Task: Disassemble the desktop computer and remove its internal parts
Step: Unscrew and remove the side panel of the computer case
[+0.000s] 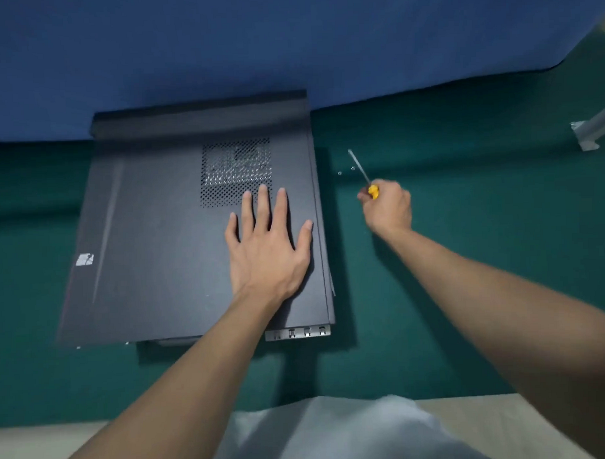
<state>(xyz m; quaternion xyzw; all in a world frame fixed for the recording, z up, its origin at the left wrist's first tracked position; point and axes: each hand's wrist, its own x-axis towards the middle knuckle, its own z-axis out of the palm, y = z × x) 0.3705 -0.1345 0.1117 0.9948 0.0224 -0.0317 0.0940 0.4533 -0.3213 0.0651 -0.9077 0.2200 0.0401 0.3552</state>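
**Green worktop, case on its side: freeing the side panel**

Green felt covers the worktop (pixel 466 258), and a blue cloth (pixel 287 41) hangs behind it. The desktop computer (pixel 152 296) lies on its side at the far left of centre. Its dark side panel (pixel 156 217) faces up, with the vent grille (pixel 223 170) toward the far edge. Two small screws (pixel 353 168) lie on the felt just right of the case, so the panel fasteners look to be out. The step in hand is probably sliding the panel free.

To do it well, press flat and evenly and push along the panel's length rather than prying upward. A metal strip (pixel 298 332) of the frame shows under the near right corner, which suggests the panel sits slightly off the chassis. Keep the tool's tip away from the paint, and leave the screws together.

The left hand (pixel 267 251) rests palm down on the panel and grasps nothing. Its fingers are straight and spread, with the fingertips at the grille's near edge and the thumb toward the right edge. The right hand (pixel 389 209) hovers over the felt, right of the case. It is clenched round the yellow handle of the screwdriver (pixel 373 191), whose shaft points far and slightly left. Both forearms reach forward.
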